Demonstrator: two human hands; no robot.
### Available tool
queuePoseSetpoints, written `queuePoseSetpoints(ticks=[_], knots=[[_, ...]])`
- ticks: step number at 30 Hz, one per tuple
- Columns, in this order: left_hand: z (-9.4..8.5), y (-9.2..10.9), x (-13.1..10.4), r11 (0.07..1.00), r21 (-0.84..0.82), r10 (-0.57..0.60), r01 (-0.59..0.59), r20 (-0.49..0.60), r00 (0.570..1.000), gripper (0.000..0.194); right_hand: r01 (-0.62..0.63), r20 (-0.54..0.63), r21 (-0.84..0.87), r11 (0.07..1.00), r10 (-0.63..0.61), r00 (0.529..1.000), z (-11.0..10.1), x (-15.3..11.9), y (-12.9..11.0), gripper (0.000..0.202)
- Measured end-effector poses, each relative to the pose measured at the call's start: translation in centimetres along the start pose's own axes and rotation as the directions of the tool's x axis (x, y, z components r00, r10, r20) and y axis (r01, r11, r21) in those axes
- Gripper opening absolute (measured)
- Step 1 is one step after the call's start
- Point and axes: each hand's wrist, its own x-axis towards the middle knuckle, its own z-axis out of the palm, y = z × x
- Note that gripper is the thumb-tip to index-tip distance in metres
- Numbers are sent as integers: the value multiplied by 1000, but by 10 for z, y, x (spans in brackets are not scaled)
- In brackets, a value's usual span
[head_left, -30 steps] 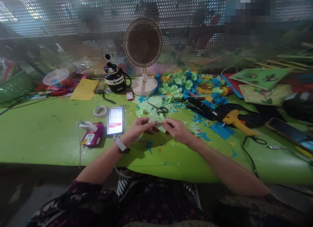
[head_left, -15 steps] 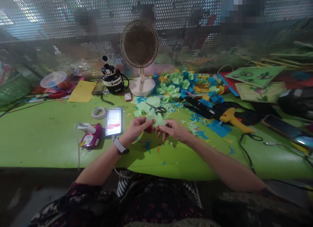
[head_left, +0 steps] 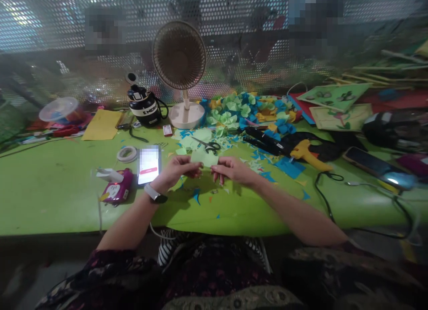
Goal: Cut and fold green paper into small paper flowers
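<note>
Between my hands is a piece of light green paper [head_left: 204,158], held up just over the table. My left hand [head_left: 180,169] pinches its left edge between thumb and fingers. At the opposite edge, my right hand [head_left: 230,169] grips the paper with thumb and forefinger, its other fingers curled below. Black-handled scissors [head_left: 211,146] lie right behind the paper, on green scraps. Small blue and orange paper bits are scattered on the table under my hands.
A pile of folded paper flowers [head_left: 247,109] sits at the back, beside a fan [head_left: 185,116] and a black bottle [head_left: 143,112]. On the left are a lit phone [head_left: 149,165], a tape roll [head_left: 127,154] and a purple power strip [head_left: 117,186]. A yellow glue gun [head_left: 309,155] lies right.
The paper now lies flatter and more squarely between my hands, which hold its two side edges. The whole view has shifted slightly, so the table items appear further left.
</note>
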Motion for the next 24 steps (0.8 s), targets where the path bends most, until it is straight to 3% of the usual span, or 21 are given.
queuePoseSetpoints(ticks=[5,7,9,13,15,17,19,21,24], knots=[[-9,7,0,976,-114,150,-187,-276,949,30,84,-237,92,992,-60,970,-8,1,-5,35],[-3,6,-2,985,-80,131,-152,-225,965,35,95,-278,107,990,-62,958,-3,0,-4,36],[7,3,-4,991,-69,107,-116,-130,986,42,57,-224,86,995,-37,974,7,-2,-1,37],[18,0,-6,989,-94,100,-115,-158,982,31,7,-68,-37,999,-10,998,18,-8,2,37],[17,1,-6,990,-130,45,-63,-138,989,31,93,-96,-189,978,-112,989,14,-11,1,32],[14,1,-5,988,-155,-4,-11,-96,995,31,254,-192,-420,871,-359,913,6,-12,0,29],[12,0,-4,986,-164,-23,15,-44,999,31,368,-151,-628,686,-571,807,-2,-11,1,40],[11,-2,-3,987,-161,-25,24,-2,1000,31,446,-3,-726,524,-651,759,-8,-8,4,40],[13,-5,-3,990,-143,-13,16,22,1000,33,530,154,-747,401,-672,724,-11,-5,9,27]])
